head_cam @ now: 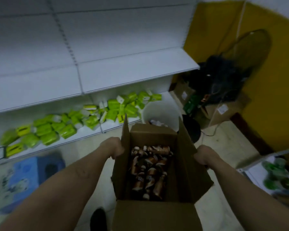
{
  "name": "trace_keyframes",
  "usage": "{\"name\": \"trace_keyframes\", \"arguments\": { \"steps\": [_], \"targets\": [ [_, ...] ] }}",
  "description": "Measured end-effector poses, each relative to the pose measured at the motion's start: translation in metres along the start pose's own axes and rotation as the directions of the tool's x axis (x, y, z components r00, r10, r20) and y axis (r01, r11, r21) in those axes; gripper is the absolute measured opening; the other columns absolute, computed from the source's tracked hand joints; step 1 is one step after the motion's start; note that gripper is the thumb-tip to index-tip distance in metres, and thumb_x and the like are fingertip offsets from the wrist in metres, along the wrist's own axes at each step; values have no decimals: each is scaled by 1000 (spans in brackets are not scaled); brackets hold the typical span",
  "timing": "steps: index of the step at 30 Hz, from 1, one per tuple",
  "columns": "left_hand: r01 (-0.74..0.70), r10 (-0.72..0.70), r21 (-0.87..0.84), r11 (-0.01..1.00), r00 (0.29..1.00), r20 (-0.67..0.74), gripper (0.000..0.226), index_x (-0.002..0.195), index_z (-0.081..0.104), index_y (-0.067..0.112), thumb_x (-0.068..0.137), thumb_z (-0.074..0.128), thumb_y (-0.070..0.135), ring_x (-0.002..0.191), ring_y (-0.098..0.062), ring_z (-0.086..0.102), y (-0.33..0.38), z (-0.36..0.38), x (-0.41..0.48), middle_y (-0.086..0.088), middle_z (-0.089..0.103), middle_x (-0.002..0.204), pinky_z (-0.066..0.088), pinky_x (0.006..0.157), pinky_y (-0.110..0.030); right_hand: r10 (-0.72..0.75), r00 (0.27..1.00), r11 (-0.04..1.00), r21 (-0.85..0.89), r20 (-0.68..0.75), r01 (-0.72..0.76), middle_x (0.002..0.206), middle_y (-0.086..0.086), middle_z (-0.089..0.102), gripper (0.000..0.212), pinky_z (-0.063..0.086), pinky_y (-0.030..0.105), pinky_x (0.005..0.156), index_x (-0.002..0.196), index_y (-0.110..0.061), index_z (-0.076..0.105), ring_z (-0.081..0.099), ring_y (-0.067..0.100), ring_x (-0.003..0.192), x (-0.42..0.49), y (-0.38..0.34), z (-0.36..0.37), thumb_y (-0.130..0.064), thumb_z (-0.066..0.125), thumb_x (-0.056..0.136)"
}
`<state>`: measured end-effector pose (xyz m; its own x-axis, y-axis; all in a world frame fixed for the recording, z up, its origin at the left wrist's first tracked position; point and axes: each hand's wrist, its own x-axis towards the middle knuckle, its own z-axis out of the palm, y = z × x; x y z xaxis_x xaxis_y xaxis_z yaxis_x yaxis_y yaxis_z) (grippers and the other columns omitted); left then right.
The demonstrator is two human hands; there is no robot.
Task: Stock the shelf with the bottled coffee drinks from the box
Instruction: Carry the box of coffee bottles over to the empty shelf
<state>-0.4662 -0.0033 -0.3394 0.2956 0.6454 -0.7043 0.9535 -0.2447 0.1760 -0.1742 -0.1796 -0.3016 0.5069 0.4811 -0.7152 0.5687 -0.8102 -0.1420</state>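
An open cardboard box (187, 172) hangs in front of me, its flaps standing up. Several brown bottled coffee drinks (148, 169) with white caps lie jumbled inside it. My left hand (114, 148) grips the box's left side below the left flap. My right hand (203, 156) grips the right side under the right flap. White metal shelves (123, 75) run along the left and back; the upper shelf is bare.
Green and yellow packets (70, 124) litter the lowest shelf. A white bucket (160, 112) stands just beyond the box. Blue packs (28, 179) lie on the floor at left. A black fan (223, 75) and cardboard boxes (223, 110) crowd the yellow corner. Green items (279, 177) lie at right.
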Motion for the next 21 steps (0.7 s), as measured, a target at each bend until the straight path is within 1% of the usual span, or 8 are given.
{"name": "trace_keyframes", "arguments": {
  "steps": [1, 3, 4, 5, 9, 11, 16, 21],
  "targets": [
    [7, -7, -9, 1000, 999, -32, 32, 59, 61, 6, 83, 53, 27, 61, -20, 69, -28, -1, -2, -11, 72, 70, 50, 56, -26, -16, 1000, 999, -29, -8, 16, 82, 13, 67, 21, 58, 33, 57, 82, -6, 64, 68, 26, 68, -1, -23, 8, -23, 53, 90],
    [25, -27, -25, 999, 995, -93, 27, 75, 63, 6, 85, 55, 29, 88, -29, 69, -80, -3, -8, -16, 71, 91, 48, 66, -31, -33, 999, 998, -57, -2, 33, 79, 12, 69, 23, 55, 30, 52, 81, -7, 68, 69, 25, 66, -4, -64, 25, -25, 55, 88],
    [33, -36, -32, 999, 991, -127, 28, 85, 66, 5, 86, 55, 30, 95, -32, 67, -102, -6, -10, -16, 70, 98, 48, 70, -33, -40, 999, 997, -65, 4, 41, 78, 11, 69, 24, 53, 29, 50, 80, -8, 69, 70, 25, 66, -7, -83, 33, -26, 55, 89],
    [37, -41, -29, 999, 987, -156, 29, 91, 69, 4, 86, 56, 30, 98, -33, 66, -123, -12, -12, -17, 70, 102, 48, 72, -34, -50, 999, 996, -69, 1, 50, 77, 11, 69, 26, 53, 29, 50, 79, -8, 70, 70, 25, 67, -8, -101, 40, -27, 55, 89],
    [62, -58, 8, 998, 968, -246, 35, 101, 69, 2, 87, 54, 31, 103, -34, 65, -185, -49, -8, -19, 69, 107, 48, 73, -34, -110, 993, 993, -38, -33, 108, 81, 13, 71, 28, 62, 39, 61, 85, -6, 70, 70, 28, 70, -15, -161, 68, -30, 55, 88],
    [72, -58, 45, 996, 963, -262, 34, 101, 69, 2, 86, 55, 29, 102, -34, 65, -200, -65, 0, -18, 70, 107, 49, 72, -35, -108, 994, 994, -4, -25, 108, 80, 14, 71, 28, 62, 38, 61, 85, -4, 70, 70, 29, 70, -17, -179, 77, -28, 55, 89],
    [48, -8, 153, 987, 968, -253, 36, 100, 69, 4, 86, 52, 33, 104, -34, 64, -202, -105, 39, -17, 69, 111, 51, 80, -36, -63, 998, 994, 84, -24, 65, 77, 16, 71, 22, 55, 30, 50, 84, -2, 68, 70, 27, 63, 5, -204, 76, -20, 55, 87],
    [21, 27, 241, 970, 981, -191, 45, 112, 64, 5, 88, 51, 41, 112, -35, 60, -188, -113, 81, -19, 64, 121, 49, 86, -39, 9, 999, 990, 143, -47, -2, 78, 14, 69, 21, 62, 37, 60, 86, -4, 66, 70, 26, 61, 28, -208, 95, -22, 56, 87]
  ]
}}
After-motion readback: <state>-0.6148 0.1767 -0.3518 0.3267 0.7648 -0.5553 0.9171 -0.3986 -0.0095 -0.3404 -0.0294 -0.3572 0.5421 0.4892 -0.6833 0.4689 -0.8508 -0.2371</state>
